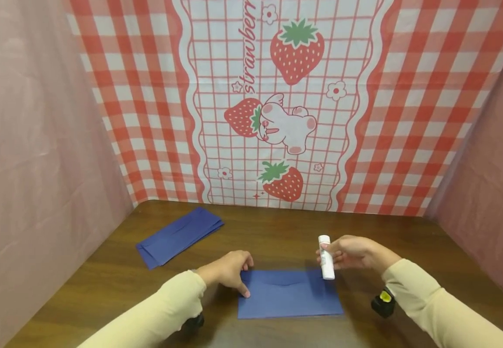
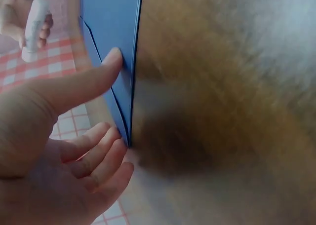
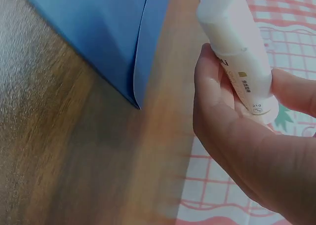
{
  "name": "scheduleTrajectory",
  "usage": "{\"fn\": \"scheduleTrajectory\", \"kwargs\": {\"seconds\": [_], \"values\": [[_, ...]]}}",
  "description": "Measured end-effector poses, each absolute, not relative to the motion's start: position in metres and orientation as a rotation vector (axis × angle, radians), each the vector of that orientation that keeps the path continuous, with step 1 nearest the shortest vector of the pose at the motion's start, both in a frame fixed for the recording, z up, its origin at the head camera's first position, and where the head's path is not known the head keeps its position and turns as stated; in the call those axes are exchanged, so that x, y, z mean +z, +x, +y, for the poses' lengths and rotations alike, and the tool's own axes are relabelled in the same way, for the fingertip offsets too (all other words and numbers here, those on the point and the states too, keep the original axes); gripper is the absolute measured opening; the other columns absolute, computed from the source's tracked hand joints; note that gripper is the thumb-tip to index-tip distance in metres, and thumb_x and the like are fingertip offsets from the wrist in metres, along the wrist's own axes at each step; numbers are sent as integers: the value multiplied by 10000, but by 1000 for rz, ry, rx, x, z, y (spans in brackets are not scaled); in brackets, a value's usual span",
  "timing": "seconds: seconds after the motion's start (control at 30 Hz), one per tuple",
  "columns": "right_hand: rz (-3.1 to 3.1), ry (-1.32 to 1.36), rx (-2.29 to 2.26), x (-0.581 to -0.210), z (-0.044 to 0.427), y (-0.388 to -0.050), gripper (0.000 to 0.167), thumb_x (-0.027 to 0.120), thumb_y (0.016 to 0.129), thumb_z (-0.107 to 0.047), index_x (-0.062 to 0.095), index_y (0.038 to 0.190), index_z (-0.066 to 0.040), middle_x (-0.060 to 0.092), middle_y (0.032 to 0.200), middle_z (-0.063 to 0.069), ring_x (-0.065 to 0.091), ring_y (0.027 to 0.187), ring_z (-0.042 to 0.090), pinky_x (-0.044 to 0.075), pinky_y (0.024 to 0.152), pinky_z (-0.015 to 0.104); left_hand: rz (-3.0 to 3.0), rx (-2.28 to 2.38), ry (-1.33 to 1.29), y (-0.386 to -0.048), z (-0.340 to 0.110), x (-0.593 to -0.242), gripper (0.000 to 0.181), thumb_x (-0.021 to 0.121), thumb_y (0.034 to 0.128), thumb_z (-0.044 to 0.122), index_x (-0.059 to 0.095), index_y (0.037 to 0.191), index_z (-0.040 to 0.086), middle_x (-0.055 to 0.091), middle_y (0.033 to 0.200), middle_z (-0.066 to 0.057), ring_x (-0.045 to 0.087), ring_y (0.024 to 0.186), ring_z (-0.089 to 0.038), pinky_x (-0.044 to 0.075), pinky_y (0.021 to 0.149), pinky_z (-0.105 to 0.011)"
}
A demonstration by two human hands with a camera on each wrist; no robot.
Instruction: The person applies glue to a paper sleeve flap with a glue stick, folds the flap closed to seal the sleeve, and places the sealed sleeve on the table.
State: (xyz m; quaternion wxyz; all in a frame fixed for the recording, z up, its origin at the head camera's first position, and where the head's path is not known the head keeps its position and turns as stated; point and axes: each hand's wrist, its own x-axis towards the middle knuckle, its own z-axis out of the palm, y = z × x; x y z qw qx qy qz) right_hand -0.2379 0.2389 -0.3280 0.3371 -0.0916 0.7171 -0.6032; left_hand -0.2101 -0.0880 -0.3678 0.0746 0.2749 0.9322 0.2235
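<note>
A blue envelope (image 1: 289,300) lies flat on the table, with its flap edge along the far side. My left hand (image 1: 229,271) is at its left end, the thumb (image 2: 112,62) resting on the paper and the other fingers loosely bent by the far left corner. Above the envelope's far right corner, my right hand (image 1: 350,252) holds a white glue stick (image 1: 327,263) between thumb and fingers. In the right wrist view the glue stick (image 3: 242,52) shows small printed text on its side, and both its ends look covered.
Several more blue envelopes (image 1: 179,237) lie stacked at an angle at the back left of the wooden table (image 1: 273,237). A red-and-white strawberry cloth (image 1: 277,121) hangs behind the table. Pink curtains (image 1: 38,145) stand at both sides.
</note>
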Motion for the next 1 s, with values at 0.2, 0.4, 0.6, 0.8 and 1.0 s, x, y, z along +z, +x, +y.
{"fn": "scheduleTrajectory", "kwargs": {"seconds": [0.2,0.4,0.6,0.8,1.0], "values": [[1854,-322,-1593,-320,248,-233,309,450,1001,-160,550,1153,90,713,951,-16,676,935,99,563,852,292,2685,666,646,-221,-89,-358,419,905,604,134,609,893,63,490,772,9,450,734,-111,388,645,-211],[1837,-335,-1632,-322,264,-228,258,468,1000,-173,567,1130,25,719,980,-39,680,952,94,561,858,283,2530,838,569,-234,-99,-349,187,811,733,92,659,827,34,509,721,48,467,693,-79,433,616,-179],[1785,-340,-1701,-324,278,-225,257,464,1007,-184,607,1139,-17,724,1018,-50,680,989,93,556,891,283,2480,997,392,-252,-117,-338,219,666,880,98,653,1062,-23,652,956,-42,574,808,-77,572,811,-291],[1697,-344,-1781,-321,285,-223,214,443,1017,-188,621,1085,-90,730,1037,-50,690,996,96,556,895,269,2544,1152,255,-275,-136,-333,351,632,914,134,601,1216,-43,620,1223,-176,630,1036,-205,537,948,-393],[1681,-358,-1771,-326,282,-220,217,440,1018,-183,626,1090,-97,729,1051,-56,688,1005,94,553,900,276,2609,1308,325,-343,-176,-407,343,756,822,260,695,1055,16,686,979,-79,673,810,-147,579,710,-276]]}}
